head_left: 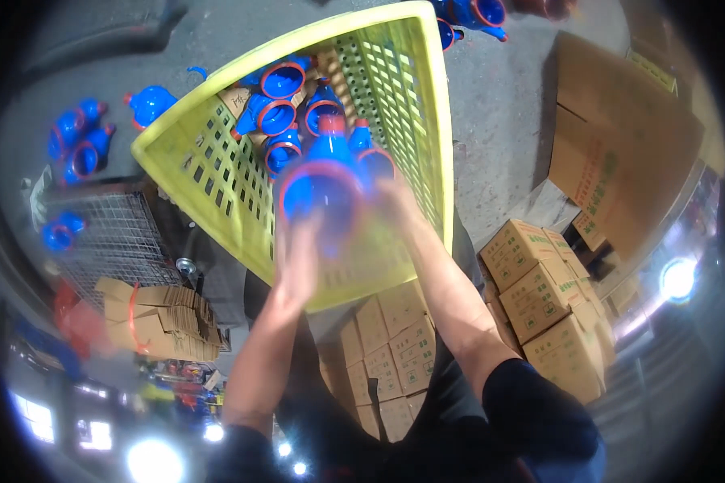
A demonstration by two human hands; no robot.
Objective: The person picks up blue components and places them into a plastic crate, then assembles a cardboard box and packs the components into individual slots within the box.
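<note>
Over a yellow-green plastic basket (pixel 197 173), both my hands are stretched out and smeared by motion. A blue, hollow vessel-like piece with a wide red rim and a red-tipped neck (pixel 330 149) is raised towards me, with my left hand (pixel 300 249) gripping its lower left side. My right hand (pixel 396 201) is at a second blue piece (pixel 362 143) just to the right, its fingers blurred around the rim. Deeper in the basket lie several like pieces (pixel 276 118), with their round red-rimmed openings showing. Brown cardboard (pixel 235 99) shows beneath them.
More blue pieces (pixel 151 106) lie on the grey floor to the left and at the top right. A wire mesh crate (pixel 109 229) and bundled flat cardboard (pixel 165 318) stand on the left. Stacked cartons (pixel 540 302) and a large open box (pixel 612 137) fill the right.
</note>
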